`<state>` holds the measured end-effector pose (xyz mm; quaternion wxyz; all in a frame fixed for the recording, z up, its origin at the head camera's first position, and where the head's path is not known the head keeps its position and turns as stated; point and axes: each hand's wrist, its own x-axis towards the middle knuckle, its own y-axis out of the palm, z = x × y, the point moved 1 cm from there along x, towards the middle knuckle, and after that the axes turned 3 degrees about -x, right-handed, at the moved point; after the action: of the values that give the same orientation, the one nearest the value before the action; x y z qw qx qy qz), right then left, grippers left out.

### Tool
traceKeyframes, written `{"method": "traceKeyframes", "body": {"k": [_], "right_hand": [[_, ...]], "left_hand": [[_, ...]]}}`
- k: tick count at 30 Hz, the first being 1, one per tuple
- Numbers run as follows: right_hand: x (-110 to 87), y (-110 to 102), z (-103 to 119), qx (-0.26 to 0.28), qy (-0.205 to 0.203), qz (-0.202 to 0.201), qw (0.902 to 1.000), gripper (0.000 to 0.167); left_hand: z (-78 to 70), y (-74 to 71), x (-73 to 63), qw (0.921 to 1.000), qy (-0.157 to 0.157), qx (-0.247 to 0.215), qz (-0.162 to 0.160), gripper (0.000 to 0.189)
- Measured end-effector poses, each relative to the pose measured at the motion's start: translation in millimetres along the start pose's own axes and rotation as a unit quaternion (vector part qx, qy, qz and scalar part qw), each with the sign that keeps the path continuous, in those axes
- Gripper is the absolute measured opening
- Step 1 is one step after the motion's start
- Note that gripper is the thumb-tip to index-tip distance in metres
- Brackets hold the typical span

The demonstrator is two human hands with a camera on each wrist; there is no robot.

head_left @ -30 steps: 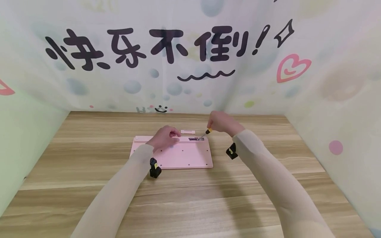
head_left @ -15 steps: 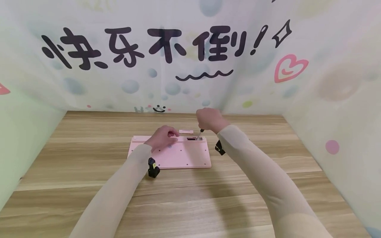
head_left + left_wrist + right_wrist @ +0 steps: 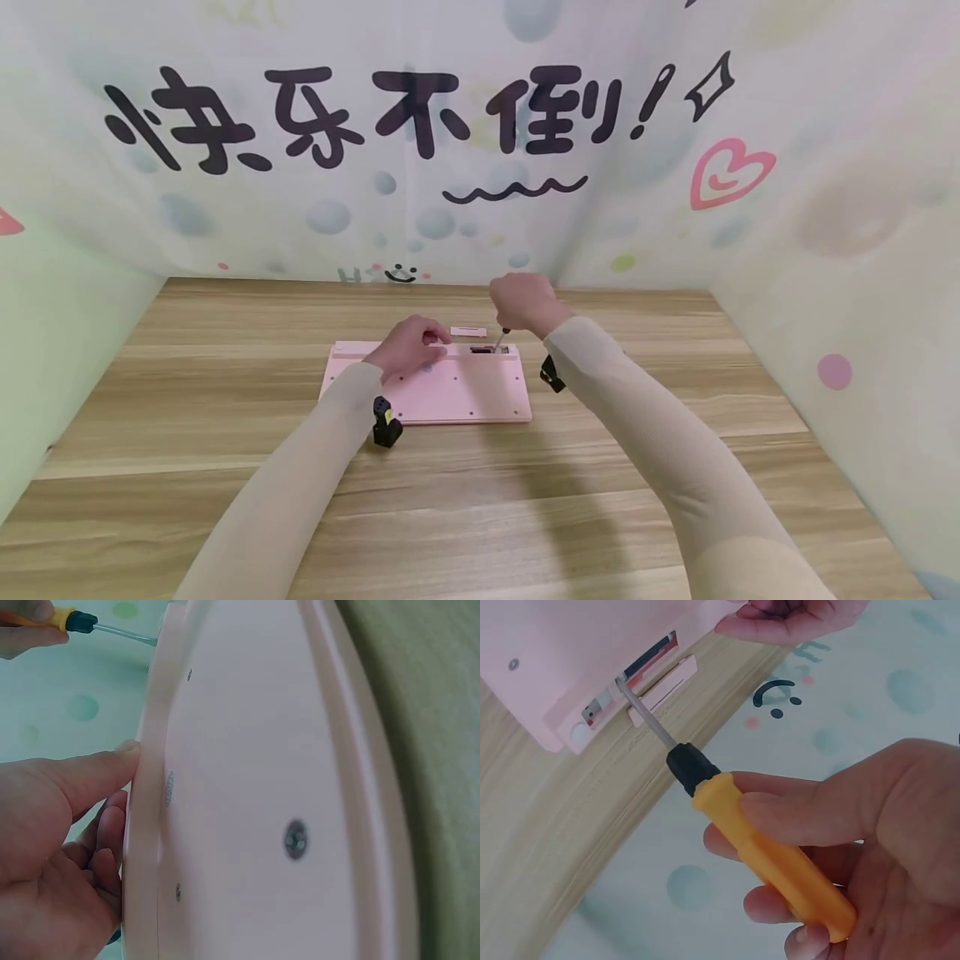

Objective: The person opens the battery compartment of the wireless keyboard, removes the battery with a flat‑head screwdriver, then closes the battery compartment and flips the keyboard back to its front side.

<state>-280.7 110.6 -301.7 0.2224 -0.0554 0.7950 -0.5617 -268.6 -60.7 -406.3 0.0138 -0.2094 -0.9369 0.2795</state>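
Note:
A pink keyboard (image 3: pixel 420 396) lies face down on the wooden table, small screws dotting its back. In the raised ridge along its far edge is an uncovered battery slot (image 3: pixel 651 658), with something dark and red inside. My right hand (image 3: pixel 523 302) grips a screwdriver (image 3: pixel 761 855) by its yellow-orange handle. The metal shaft slants down, and its tip is in the slot around mid-length. My left hand (image 3: pixel 408 346) rests at the keyboard's ridge, left of the slot. Its thumb touches the ridge and the other fingers are loosely bent at the far edge.
Just behind the slot, a small pink cover (image 3: pixel 468 332) lies on the table (image 3: pixel 465 517). A white printed curtain (image 3: pixel 337 225) rises at the table's back edge, with pale walls at both sides. Black wrist cameras (image 3: pixel 387 423) hang below the sleeves.
My right hand has moved left with the screwdriver, which now stands steeper, its tip shifted left along the slot. Left hand and keyboard have kept their places; the head view has shifted slightly.

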Motion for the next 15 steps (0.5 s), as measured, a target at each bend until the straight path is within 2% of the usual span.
{"method": "traceKeyframes", "body": {"k": [3,6,9,13,15], "right_hand": [[0.3,3,-5,0.022,0.0,0.002,0.9998,0.015],[-0.4,8,-14,0.073,-0.006,-0.004,0.9973,0.022],[-2.2,15,-25,0.128,-0.019,-0.015,0.9914,0.031],[-6.2,28,-40,0.176,-0.046,-0.046,0.9823,0.025],[-7.7,36,-47,0.196,-0.058,-0.063,0.9769,0.027]], "left_hand": [[1.7,0.1,0.3,1.0,-0.001,-0.001,0.001,0.019],[2.5,0.3,0.5,1.0,-0.005,0.0,0.002,0.019],[2.6,0.5,0.3,1.0,-0.008,0.001,0.003,0.019],[2.1,0.3,-0.2,0.9999,-0.013,-0.001,0.004,0.02],[1.9,0.0,-0.3,0.9999,-0.013,-0.003,0.005,0.02]]}}
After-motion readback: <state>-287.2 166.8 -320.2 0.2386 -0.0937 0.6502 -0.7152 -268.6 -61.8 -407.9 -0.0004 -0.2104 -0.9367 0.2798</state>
